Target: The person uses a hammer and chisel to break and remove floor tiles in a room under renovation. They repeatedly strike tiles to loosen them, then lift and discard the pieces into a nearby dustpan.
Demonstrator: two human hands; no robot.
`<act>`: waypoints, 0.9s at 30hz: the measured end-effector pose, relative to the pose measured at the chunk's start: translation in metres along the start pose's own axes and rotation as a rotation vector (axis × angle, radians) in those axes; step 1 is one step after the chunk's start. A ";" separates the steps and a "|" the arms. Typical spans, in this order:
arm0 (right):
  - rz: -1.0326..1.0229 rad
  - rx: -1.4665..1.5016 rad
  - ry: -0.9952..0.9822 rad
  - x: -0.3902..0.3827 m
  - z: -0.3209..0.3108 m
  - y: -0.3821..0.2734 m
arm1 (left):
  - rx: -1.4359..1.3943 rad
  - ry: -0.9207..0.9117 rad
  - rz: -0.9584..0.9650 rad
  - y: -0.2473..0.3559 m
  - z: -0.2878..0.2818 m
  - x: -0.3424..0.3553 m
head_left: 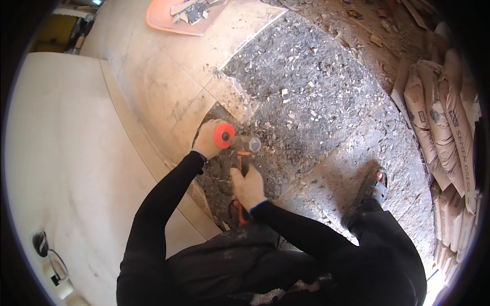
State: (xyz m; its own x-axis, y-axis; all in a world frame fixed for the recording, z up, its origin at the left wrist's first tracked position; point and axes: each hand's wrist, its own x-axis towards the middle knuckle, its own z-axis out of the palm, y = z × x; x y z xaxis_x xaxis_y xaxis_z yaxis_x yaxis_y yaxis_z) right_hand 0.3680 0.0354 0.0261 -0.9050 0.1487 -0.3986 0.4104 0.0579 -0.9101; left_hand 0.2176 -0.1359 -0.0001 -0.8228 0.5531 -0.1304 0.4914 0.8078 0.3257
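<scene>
My left hand [207, 138], in a pale work glove, is closed around a chisel with a round orange hand guard [224, 135]; its blade is hidden below the guard. My right hand [249, 188], also gloved, grips the orange-and-black handle of a hammer [245, 145]. The metal hammer head is right beside the chisel's guard; I cannot tell whether they touch. Under both hands lies a rough grey mortar bed [286, 168] strewn with chips. Beige floor tiles [176, 76] border it at the upper left, with a ragged broken edge near my left hand.
An orange tray-like container [168, 23] with tile shards stands at the far side. Stacked cement sacks [434, 122] line the right. On the left rises a white wall [61, 143] with a cable [62, 265]. My sandalled foot [376, 187] rests at the right; rubble [367, 25] lies far right.
</scene>
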 end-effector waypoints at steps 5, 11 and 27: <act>0.214 0.606 0.102 0.013 -0.047 -0.033 | -0.032 0.069 0.019 -0.002 0.003 -0.004; 0.221 0.888 0.465 0.013 -0.003 -0.040 | -0.035 0.037 0.005 -0.004 0.003 -0.003; 0.278 0.554 0.474 0.013 -0.004 -0.043 | 0.013 -0.031 -0.031 -0.006 0.008 -0.007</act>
State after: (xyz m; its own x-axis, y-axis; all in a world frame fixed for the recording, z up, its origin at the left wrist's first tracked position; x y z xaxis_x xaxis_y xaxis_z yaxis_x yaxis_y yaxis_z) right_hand 0.3388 0.0392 0.0605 -0.5812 0.4987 -0.6430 0.3861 -0.5266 -0.7574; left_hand 0.2224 -0.1430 -0.0092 -0.8287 0.5336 -0.1688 0.4698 0.8271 0.3085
